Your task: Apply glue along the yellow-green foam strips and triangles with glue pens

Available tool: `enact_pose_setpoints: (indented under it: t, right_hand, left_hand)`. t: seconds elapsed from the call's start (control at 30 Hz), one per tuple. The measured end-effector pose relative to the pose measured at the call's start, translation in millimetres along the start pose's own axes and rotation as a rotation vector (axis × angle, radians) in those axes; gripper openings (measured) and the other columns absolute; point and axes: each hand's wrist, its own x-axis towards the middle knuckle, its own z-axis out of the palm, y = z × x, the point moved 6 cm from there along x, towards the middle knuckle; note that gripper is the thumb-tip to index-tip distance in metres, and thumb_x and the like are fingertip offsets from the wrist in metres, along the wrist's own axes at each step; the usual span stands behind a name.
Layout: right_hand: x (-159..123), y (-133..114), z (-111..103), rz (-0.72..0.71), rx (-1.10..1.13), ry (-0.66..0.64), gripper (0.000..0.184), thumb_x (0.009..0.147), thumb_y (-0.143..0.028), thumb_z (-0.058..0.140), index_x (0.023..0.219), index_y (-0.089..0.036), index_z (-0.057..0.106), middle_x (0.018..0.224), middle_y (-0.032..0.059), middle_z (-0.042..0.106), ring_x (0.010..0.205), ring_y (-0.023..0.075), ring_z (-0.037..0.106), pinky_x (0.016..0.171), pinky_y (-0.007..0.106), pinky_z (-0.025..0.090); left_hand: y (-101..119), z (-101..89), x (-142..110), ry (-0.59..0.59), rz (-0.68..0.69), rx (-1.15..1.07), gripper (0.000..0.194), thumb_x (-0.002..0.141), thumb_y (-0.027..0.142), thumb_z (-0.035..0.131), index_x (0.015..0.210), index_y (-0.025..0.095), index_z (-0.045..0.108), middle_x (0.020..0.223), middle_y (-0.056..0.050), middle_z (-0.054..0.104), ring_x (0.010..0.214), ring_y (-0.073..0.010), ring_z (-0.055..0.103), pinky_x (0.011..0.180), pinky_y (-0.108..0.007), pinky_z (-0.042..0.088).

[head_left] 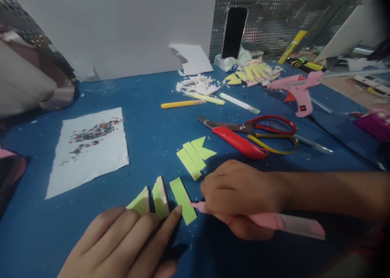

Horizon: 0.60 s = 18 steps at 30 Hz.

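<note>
My right hand (pixel 240 197) is closed around a pink marker (pixel 286 223), its tip touching the right edge of a green rectangular strip (pixel 183 199). My left hand (pixel 128 245) lies with fingers stretched out, the index fingertip against the strip's left edge. Under or beside its other fingertips are two green pieces with pale edges, one curved piece (pixel 160 199) and one partly covered piece (pixel 140 203). Just beyond my hands sits a group of green pieces (pixel 193 158), some strips and one with a notched end.
Farther back lie scissors (pixel 243 127), a red box cutter (pixel 237 142), a pink glue gun (pixel 300 89), several markers (pixel 183 104) and white scraps (pixel 198 85). A phone (pixel 234 32) stands behind coloured pieces (pixel 256 72). At left, a white sheet (pixel 91 160) holds small colourful bits.
</note>
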Motion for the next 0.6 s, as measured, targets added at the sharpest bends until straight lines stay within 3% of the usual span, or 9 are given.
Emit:
enact_pose_setpoints:
  t: [0.13, 0.33, 0.5, 0.6]
  right_hand:
    - [-1.7, -1.9, -2.4, -0.058, 0.002, 0.069, 0.01, 0.087, -0.022, 0.042, 0.084, -0.026, 0.033, 0.071, -0.0057, 0.048, 0.061, 0.013, 0.045, 0.053, 0.032, 0.022]
    - [0.5, -1.3, -1.8, -0.025, 0.032, 0.038, 0.017, 0.077, -0.016, 0.042, 0.083, -0.026, 0.031, 0.069, -0.0064, 0.047, 0.058, 0.0127, 0.044, 0.052, 0.031, 0.023]
    - [0.1, -2.0, -2.7, -0.053, 0.025, 0.048, 0.017, 0.078, -0.016, 0.045, 0.083, -0.026, 0.032, 0.069, -0.0058, 0.049, 0.058, 0.0129, 0.046, 0.051, 0.031, 0.024]
    - [0.4, -5.0, -4.6, -0.084, -0.002, 0.079, 0.017, 0.079, -0.014, 0.046, 0.081, -0.026, 0.034, 0.068, -0.0057, 0.051, 0.057, 0.0126, 0.047, 0.05, 0.032, 0.024]
  left_hand:
    - [-0.6, 0.9, -0.5, -0.004, 0.005, 0.004, 0.042, 0.111, 0.031, 0.044, 0.147, 0.025, 0.064, 0.086, -0.001, 0.062, 0.092, -0.0206, 0.06, 0.099, -0.039, 0.04]
    - [0.0, 0.6, -1.8, -0.007, 0.017, 0.021, 0.043, 0.113, 0.032, 0.041, 0.149, 0.023, 0.062, 0.083, -0.001, 0.06, 0.093, -0.0208, 0.059, 0.098, -0.041, 0.04]
    - [-0.9, 1.8, 1.3, -0.013, 0.013, 0.016, 0.047, 0.112, 0.03, 0.042, 0.157, 0.025, 0.055, 0.084, -0.001, 0.063, 0.09, -0.022, 0.059, 0.095, -0.041, 0.041]
    - [0.0, 0.9, 2.3, -0.013, 0.018, 0.009, 0.045, 0.112, 0.03, 0.041, 0.154, 0.025, 0.058, 0.087, -0.001, 0.064, 0.091, -0.021, 0.059, 0.097, -0.041, 0.041]
